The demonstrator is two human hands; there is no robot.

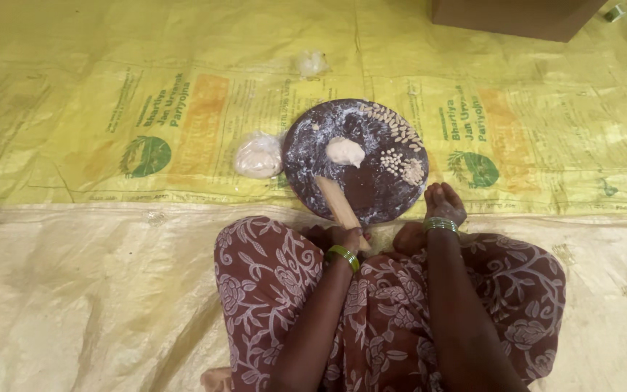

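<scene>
Your left hand (346, 238) is clenched around the near end of a wooden rolling pin (339, 203), forearm angled up from your lap, the pin slanting onto the round dark board (313, 149). Your right hand (442, 202) rests released at the board's near right edge, fingers curled downward, holding nothing. A lump of white dough (345, 151) sits mid-board, just beyond the pin's tip. A bagged dough ball (258, 155) lies on the yellow floor sheet (74, 109), touching the board's left side.
</scene>
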